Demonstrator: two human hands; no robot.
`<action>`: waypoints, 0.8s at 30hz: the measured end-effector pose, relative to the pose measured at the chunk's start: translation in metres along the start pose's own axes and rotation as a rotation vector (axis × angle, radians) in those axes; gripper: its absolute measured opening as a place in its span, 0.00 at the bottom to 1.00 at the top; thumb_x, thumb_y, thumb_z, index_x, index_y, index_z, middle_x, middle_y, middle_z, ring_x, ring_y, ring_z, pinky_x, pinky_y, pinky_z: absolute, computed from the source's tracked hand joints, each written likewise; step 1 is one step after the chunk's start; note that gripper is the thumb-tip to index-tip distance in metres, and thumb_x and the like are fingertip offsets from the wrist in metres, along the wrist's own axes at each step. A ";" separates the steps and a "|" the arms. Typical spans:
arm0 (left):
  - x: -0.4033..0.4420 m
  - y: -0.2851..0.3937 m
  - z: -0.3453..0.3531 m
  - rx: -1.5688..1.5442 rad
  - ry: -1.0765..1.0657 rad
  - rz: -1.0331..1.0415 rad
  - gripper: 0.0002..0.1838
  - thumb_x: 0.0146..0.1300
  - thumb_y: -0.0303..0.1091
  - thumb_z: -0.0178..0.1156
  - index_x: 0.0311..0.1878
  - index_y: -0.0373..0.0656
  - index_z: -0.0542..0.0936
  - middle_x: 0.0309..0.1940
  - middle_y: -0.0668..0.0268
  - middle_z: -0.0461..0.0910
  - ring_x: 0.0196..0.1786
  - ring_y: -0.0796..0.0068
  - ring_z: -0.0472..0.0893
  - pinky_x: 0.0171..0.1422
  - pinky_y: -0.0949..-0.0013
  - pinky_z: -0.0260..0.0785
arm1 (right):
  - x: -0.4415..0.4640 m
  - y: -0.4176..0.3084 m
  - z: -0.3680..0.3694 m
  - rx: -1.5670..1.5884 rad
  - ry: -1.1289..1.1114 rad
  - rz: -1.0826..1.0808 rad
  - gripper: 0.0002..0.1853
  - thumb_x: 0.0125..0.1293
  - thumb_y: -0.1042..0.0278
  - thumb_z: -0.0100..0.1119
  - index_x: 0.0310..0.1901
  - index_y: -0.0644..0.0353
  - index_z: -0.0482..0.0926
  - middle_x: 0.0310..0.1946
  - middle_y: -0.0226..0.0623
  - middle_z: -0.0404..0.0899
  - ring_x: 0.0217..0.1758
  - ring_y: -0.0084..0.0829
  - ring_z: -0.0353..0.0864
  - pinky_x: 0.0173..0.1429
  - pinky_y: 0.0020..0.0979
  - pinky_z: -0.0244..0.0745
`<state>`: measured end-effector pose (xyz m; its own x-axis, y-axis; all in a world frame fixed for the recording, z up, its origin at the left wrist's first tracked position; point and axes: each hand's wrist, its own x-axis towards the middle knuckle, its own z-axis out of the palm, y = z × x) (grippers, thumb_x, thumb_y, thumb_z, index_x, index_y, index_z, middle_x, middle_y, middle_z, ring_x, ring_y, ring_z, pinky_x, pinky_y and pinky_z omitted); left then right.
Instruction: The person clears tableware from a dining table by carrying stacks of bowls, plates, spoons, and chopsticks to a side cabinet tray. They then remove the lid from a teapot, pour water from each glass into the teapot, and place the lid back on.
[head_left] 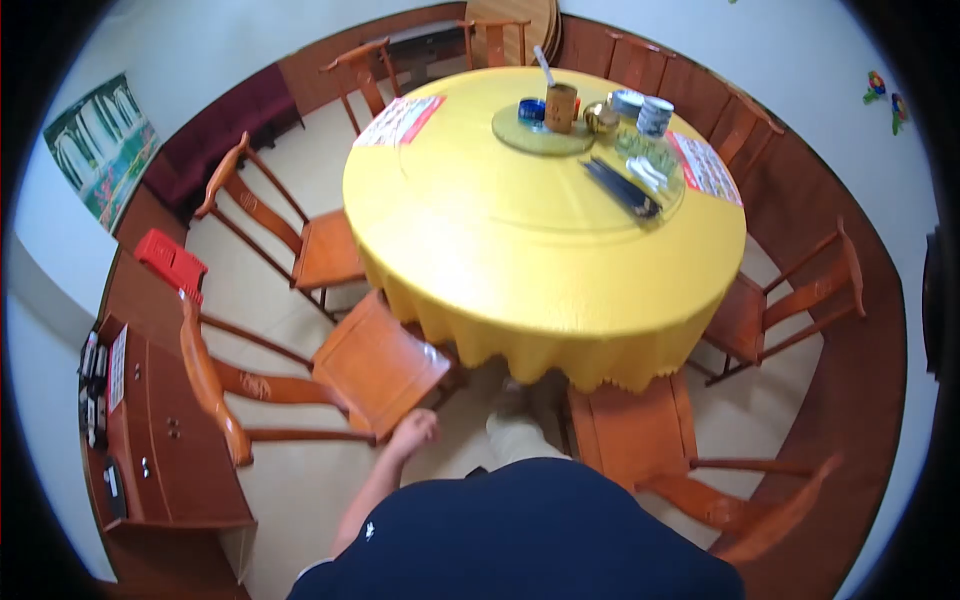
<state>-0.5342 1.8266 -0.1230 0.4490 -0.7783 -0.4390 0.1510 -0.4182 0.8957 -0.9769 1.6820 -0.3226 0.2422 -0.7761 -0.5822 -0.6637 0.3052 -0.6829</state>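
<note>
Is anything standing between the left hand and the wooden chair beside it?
Nothing visible: the left hand is right by the near edge of the chair, though I can't tell whether they touch.

Operator: How was the left arm positioned?

Technician: The bare left forearm point(370, 500) extended forward from the left side of the torso in a dark navy fabric shirt point(520, 530), angled slightly inward.

Operator: And the hand?

Technician: The bare left hand point(413, 433) had loosely curled fingers; blur obscured their exact closure. One leg in light beige trousers point(522, 438) reached forward.
</note>
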 end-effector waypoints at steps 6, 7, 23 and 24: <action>0.109 -0.154 -0.081 0.229 0.087 -0.001 0.11 0.57 0.36 0.48 0.30 0.36 0.71 0.15 0.66 0.69 0.18 0.77 0.69 0.22 0.75 0.60 | 0.124 -0.371 -0.050 0.086 0.141 -0.524 0.09 0.60 0.67 0.44 0.28 0.62 0.68 0.11 0.33 0.67 0.13 0.22 0.66 0.18 0.24 0.62; 0.103 -0.153 -0.089 0.280 0.154 -0.239 0.11 0.57 0.36 0.48 0.31 0.36 0.71 0.15 0.66 0.69 0.18 0.77 0.69 0.22 0.75 0.60 | 0.182 -0.388 -0.048 0.360 0.022 -0.502 0.10 0.60 0.63 0.44 0.30 0.62 0.68 0.14 0.34 0.68 0.14 0.23 0.67 0.18 0.23 0.63; 0.178 -0.069 -0.101 0.092 0.210 -0.587 0.10 0.57 0.34 0.48 0.32 0.36 0.70 0.18 0.64 0.71 0.19 0.73 0.71 0.22 0.71 0.63 | 0.339 -0.522 -0.070 1.126 0.029 -0.012 0.12 0.59 0.64 0.37 0.33 0.64 0.67 0.27 0.38 0.71 0.27 0.27 0.68 0.27 0.23 0.65; 0.182 -0.043 -0.103 0.109 0.192 -0.581 0.10 0.57 0.34 0.48 0.32 0.36 0.70 0.18 0.64 0.71 0.19 0.73 0.71 0.22 0.71 0.63 | 0.335 -0.523 -0.069 1.141 0.050 -0.013 0.12 0.59 0.64 0.37 0.33 0.64 0.67 0.27 0.38 0.71 0.27 0.27 0.68 0.27 0.23 0.65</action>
<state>-0.3678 1.7513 -0.2348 0.4727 -0.3149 -0.8231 0.3318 -0.8017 0.4972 -0.5969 1.2241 -0.1303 0.1989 -0.7960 -0.5716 0.3752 0.6007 -0.7060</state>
